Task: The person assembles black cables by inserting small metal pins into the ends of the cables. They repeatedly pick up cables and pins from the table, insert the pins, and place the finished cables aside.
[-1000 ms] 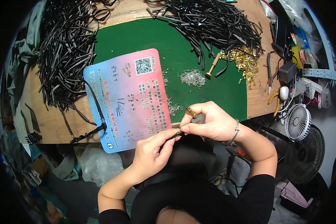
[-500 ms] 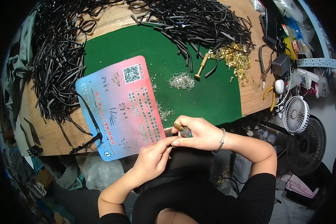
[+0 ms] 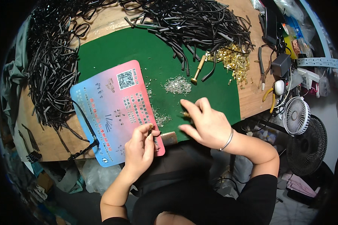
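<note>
My left hand (image 3: 139,149) is closed in a pinch over the near right corner of a pink and blue printed mat (image 3: 112,101). Between its fingertips is a small gold-and-black piece (image 3: 151,128), mostly hidden. My right hand (image 3: 211,125) hovers over the green work mat (image 3: 218,101), index finger and thumb spread apart. A brass screwdriver (image 3: 185,114) is tucked in that hand, only partly showing. Just beyond the fingers lies a pile of tiny silver screws (image 3: 177,85). A smaller scatter of silver bits (image 3: 161,118) lies along the printed mat's right edge.
Thin black eyeglass temples (image 3: 50,80) are heaped at left, with another heap (image 3: 206,26) at the back. Small gold parts (image 3: 234,62) lie at back right, beside a standing-out brass tool (image 3: 199,70). Pliers (image 3: 262,69) and a white fan (image 3: 296,115) are at right.
My hands have drawn apart. The right moved forward toward the silver screws, its index finger and thumb opening. The left shifted left and up, keeping its pinch on the small piece.
</note>
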`<state>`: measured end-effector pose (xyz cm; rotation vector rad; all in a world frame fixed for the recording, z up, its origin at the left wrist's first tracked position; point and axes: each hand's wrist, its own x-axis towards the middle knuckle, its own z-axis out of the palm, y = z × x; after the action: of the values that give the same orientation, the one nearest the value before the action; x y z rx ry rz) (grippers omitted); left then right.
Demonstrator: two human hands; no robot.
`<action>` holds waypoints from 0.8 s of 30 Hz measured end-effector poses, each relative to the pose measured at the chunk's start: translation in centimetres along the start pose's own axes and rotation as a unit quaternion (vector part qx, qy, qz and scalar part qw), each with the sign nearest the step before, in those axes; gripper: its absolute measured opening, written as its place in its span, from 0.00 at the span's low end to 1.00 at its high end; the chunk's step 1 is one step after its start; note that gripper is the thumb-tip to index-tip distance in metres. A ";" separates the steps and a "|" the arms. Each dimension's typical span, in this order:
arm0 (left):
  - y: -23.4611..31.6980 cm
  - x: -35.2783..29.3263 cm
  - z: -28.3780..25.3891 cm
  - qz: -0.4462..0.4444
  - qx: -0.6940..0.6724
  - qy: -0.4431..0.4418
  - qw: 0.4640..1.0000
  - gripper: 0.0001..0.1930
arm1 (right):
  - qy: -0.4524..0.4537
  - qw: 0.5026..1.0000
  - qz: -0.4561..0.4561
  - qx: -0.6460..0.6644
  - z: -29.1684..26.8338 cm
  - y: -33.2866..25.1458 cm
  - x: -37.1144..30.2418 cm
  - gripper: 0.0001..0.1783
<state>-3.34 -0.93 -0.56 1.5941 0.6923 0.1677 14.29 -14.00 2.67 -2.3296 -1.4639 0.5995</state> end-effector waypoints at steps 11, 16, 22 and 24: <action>0.0 0.1 0.3 0.044 0.041 0.009 0.998 0.11 | 0.076 0.995 -0.042 -0.053 1.0 1.3 -0.3 0.23; -0.1 0.2 0.4 0.032 0.024 0.017 0.999 0.11 | 0.071 0.994 -0.024 -0.078 1.4 1.0 -0.2 0.25; 0.0 0.2 0.4 0.042 0.027 0.012 0.999 0.11 | 0.086 0.993 -0.018 -0.084 1.5 0.9 -0.2 0.24; 0.3 0.1 0.2 0.014 -0.009 0.003 1.000 0.11 | 0.086 0.992 -0.018 -0.091 1.5 0.9 -0.2 0.26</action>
<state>-3.01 -1.07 -0.36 1.5862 0.6714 0.1977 14.16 -14.47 0.96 -2.4145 -1.5329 0.2573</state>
